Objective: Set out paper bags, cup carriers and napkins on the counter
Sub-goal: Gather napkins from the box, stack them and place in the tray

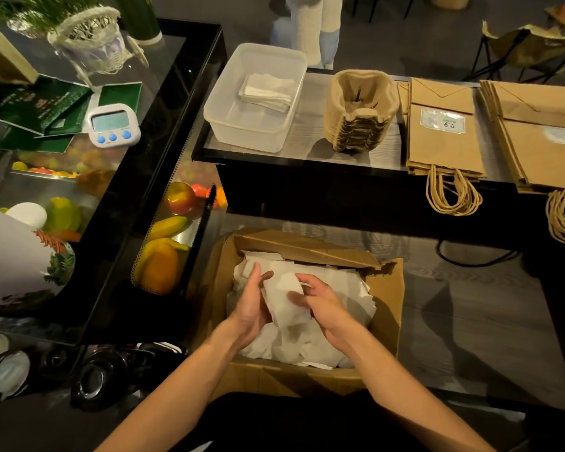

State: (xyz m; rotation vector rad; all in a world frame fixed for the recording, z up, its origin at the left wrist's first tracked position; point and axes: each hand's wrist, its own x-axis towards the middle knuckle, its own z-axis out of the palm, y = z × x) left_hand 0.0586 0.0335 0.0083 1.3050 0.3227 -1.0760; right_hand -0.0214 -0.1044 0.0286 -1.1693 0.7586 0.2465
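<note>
While the cardboard box (385,308) is sitting below the counter (310,138), the left hand (252,305) is pressing nearly straight fingers against a white napkin (286,300) above it, and the right hand (325,306) is pinching that napkin between thumb and curled fingers

Counter (307,151) at rear, left to right: tub (229,119), cup carriers (359,109) stacked, paper bags (444,141) in a flat stack, second bag stack (548,148) at far right. Folded napkins (268,91) sit in the tub's back right corner. Bag handles hang over the counter's front edge. Cardboard box (385,295) sits lower down, in front of the counter, below the tub and carriers, with loose napkins (340,288) inside. Left hand (252,305) and right hand (327,308) are over the box, one napkin (286,298) between them. Display case (177,102) stands left of counter and box: timer (113,127) on top, booklets (43,109) left of it, basket (88,37) behind, fruit (163,256) inside.
</note>
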